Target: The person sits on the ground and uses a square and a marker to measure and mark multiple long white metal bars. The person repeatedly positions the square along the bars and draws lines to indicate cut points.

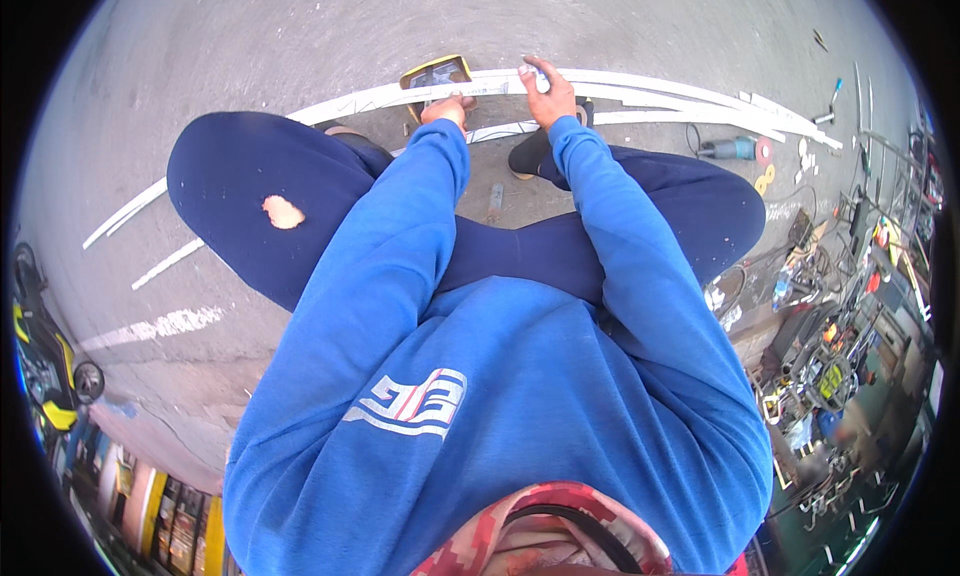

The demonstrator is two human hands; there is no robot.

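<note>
Long thin white bars (370, 100) lie across the ground in front of me. My left hand (447, 112) is closed at the near edge of one bar, its fingers curled against it. To the right, my right hand (549, 98) is over the same bars, with thumb and forefinger bent toward each other. Something white shows between those fingers; whether it is a small object or part of a bar I cannot tell. Just beyond my left hand, partly behind the bars, is a yellow-edged dark object (437, 73). My feet are close to the bars on the near side.
A teal angle grinder (730, 149) lies at the right, beside a reddish disc (764, 150) and yellowish rings (765, 180). Farther right are cables, scrap metal and tools (820, 366). A yellow and black wheeled machine (50, 366) stands at the far left.
</note>
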